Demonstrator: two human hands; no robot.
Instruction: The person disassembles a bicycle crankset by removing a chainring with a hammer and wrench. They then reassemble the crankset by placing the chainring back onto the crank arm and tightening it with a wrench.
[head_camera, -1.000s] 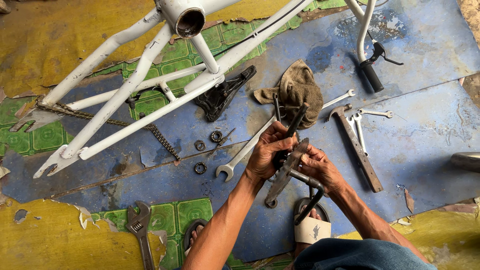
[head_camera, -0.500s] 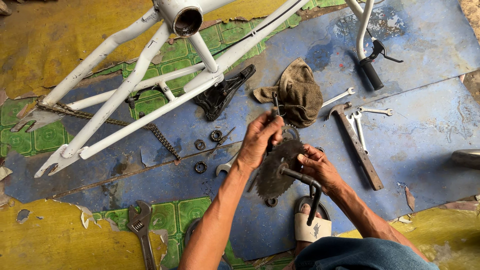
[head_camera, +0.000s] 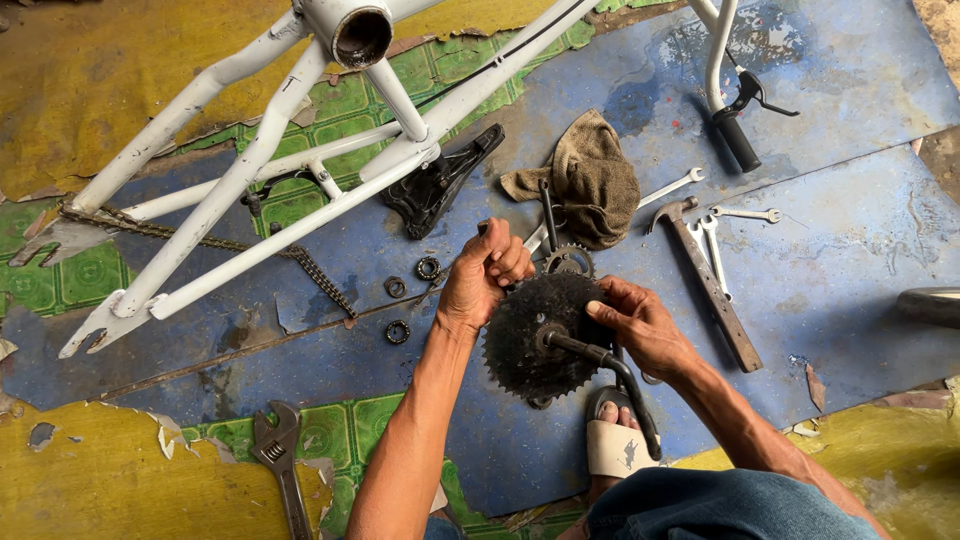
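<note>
Left hand (head_camera: 487, 272): fingers curled shut around the upper left rim of a dark toothed chainring (head_camera: 540, 335). Right hand (head_camera: 640, 325): fingers pressed on the chainring's right side, beside the black crank arm (head_camera: 610, 375) that runs down from its centre. Chainring held low over the blue floor sheet (head_camera: 830, 260), above a sandalled foot (head_camera: 615, 440). Just above: small sprocket (head_camera: 568, 262), brown rag (head_camera: 590, 180). Right: hammer (head_camera: 710, 280), spanners (head_camera: 745, 215). Left: loose bearing rings (head_camera: 410, 280), chain (head_camera: 200, 240), white bicycle frame (head_camera: 290, 150), black saddle (head_camera: 440, 180). Lower left: adjustable wrench (head_camera: 280, 455).
</note>
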